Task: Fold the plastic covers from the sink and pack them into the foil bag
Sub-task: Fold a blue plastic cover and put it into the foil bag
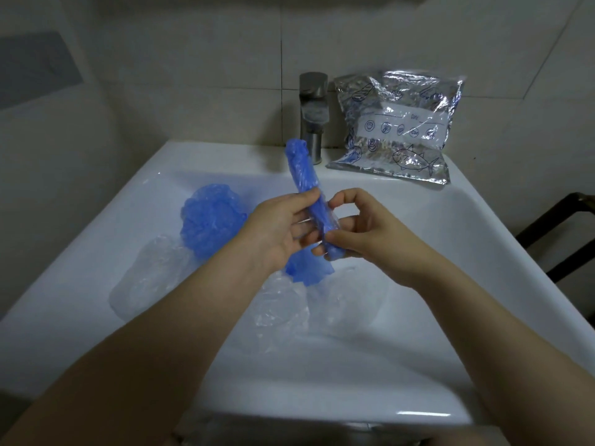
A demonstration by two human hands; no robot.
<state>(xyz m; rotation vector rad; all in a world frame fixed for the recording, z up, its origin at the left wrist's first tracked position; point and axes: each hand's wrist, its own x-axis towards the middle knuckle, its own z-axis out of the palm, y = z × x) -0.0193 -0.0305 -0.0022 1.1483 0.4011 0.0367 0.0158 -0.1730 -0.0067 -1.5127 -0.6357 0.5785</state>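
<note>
clear plastic covers (pixel 151 278) lie crumpled at the left of the white sink (pixel 96 342), thin and glassy, just inside its sloping left wall. beside them, further back, a puffy blue cover (pixel 209 220) sits bunched in a rounded heap, touching the clear ones at its near edge. open basin shows in front of the heap and along the near rim, smooth and glossy with soft highlights.

over the middle of the basin the left hand (pixel 277 230) holds a blue cover rolled into a long narrow tube (pixel 306 178), thumb on top and fingers curled beneath it. the tube tilts up and back toward the tap, its far end free in the air. the right hand (pixel 363 233) pinches the tube's near end between thumb and fingertips, the forefinger arched above. a loose blue flap (pixel 309 268) hangs below both hands. more clear covers (pixel 322 304) lie under the hands on the basin floor, wrinkled and see-through.

behind, a brushed metal tap (pixel 314 114) stands at the back ledge. right of it the foil bag (pixel 399 127) leans against the tiled wall (pixel 193 75), crinkled silver with blue fish drawings and a white label, its base resting on the sink's back right corner. the wall is pale tile with dark grout lines. a dark frame (pixel 560 226) shows beyond the sink's right edge.
</note>
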